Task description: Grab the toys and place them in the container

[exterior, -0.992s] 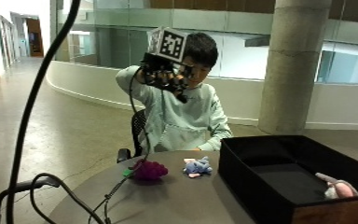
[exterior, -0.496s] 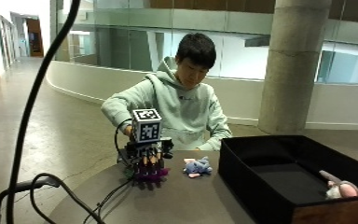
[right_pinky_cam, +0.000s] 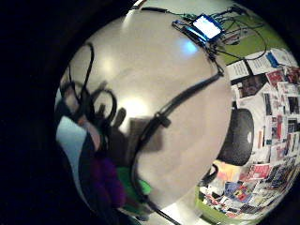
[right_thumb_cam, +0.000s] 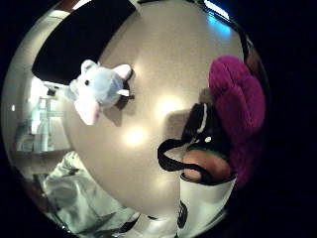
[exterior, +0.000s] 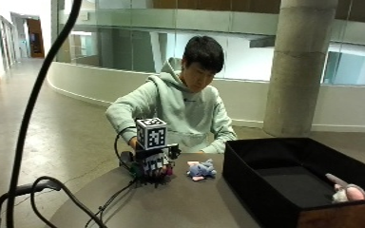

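At the near right of the table, the black box (exterior: pixel 277 190) already has one pink and white plush (exterior: pixel 347 192) lying in its corner, so I judge one toy stowed and two left. Beyond its rim, the small blue elephant (exterior: pixel 200 169) lies untouched on the tabletop (exterior: pixel 188 204). Farther over, I have the gloved right hand (exterior: pixel 152 164) pressed down on the purple plush (right_thumb_cam: pixel 237 109), fingers pointing downward and curled around it, not yet lifted.

Bare table (exterior: pixel 188 199) between blue elephant (exterior: pixel 201 169), container (exterior: pixel 233 166) wall.
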Tool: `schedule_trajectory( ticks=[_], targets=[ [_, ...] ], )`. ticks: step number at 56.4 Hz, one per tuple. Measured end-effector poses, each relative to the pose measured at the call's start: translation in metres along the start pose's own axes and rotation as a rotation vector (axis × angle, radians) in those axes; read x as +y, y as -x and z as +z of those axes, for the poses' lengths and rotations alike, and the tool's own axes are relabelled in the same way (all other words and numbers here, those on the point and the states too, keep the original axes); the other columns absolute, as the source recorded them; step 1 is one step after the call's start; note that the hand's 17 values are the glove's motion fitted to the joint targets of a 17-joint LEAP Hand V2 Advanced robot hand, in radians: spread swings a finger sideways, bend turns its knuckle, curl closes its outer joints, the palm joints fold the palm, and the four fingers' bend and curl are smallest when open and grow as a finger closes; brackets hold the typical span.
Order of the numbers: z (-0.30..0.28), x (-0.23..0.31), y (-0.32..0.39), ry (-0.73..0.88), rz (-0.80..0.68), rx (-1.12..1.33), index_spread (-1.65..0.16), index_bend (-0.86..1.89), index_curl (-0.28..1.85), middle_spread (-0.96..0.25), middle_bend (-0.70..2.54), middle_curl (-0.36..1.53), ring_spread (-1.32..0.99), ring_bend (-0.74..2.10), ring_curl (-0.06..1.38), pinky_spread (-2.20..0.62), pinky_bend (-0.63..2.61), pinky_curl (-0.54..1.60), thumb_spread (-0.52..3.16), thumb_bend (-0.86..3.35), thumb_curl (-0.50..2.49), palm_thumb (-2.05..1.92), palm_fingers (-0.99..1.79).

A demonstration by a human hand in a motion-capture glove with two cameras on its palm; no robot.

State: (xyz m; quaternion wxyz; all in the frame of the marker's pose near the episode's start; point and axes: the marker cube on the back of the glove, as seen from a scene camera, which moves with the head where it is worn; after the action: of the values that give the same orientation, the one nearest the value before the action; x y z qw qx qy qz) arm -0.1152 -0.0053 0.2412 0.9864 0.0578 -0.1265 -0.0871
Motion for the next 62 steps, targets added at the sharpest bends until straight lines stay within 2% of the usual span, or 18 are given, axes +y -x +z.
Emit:
schedule_trajectory(
  ticks=[8,16,21,29,37,47,62],
  targets=[
    [-0.019,-0.006,0.014,0.168,0.015,-0.081,-0.23,0.30,0.32,-0.24,0.82,0.72,-0.29,1.34,0.53,-0.38,0.90,0.37,1.35,0.18,0.48,0.44,1.25],
    [-0.081,-0.019,0.040,0.204,0.000,-0.087,-0.26,0.49,0.42,-0.26,0.91,0.79,-0.29,1.36,0.54,-0.39,0.93,0.40,1.23,0.17,0.56,0.50,1.25],
    [-0.137,-0.045,0.057,0.143,-0.073,-0.030,-0.28,0.59,0.49,-0.26,0.96,0.83,-0.29,1.39,0.55,-0.39,0.95,0.42,1.16,0.15,0.61,0.51,1.24],
    [-0.220,-0.084,0.105,-0.039,-0.146,0.024,-0.29,0.72,0.59,-0.27,1.02,0.87,-0.29,1.42,0.56,-0.39,0.98,0.44,1.07,0.12,0.69,0.51,1.21],
    [-0.271,-0.129,0.159,-0.247,-0.172,-0.008,-0.29,0.79,0.68,-0.27,1.06,0.90,-0.29,1.44,0.56,-0.38,1.00,0.45,1.00,0.10,0.75,0.50,1.17],
    [-0.289,-0.176,0.220,-0.385,-0.220,-0.051,-0.29,0.81,0.78,-0.26,1.09,0.93,-0.29,1.47,0.56,-0.39,1.02,0.47,0.94,0.07,0.83,0.50,1.15],
    [-0.271,-0.219,0.282,-0.350,-0.284,-0.013,-0.30,0.63,0.87,-0.27,1.02,0.92,-0.29,1.45,0.55,-0.39,1.04,0.46,0.91,0.03,0.90,0.47,1.04]
  ],
)
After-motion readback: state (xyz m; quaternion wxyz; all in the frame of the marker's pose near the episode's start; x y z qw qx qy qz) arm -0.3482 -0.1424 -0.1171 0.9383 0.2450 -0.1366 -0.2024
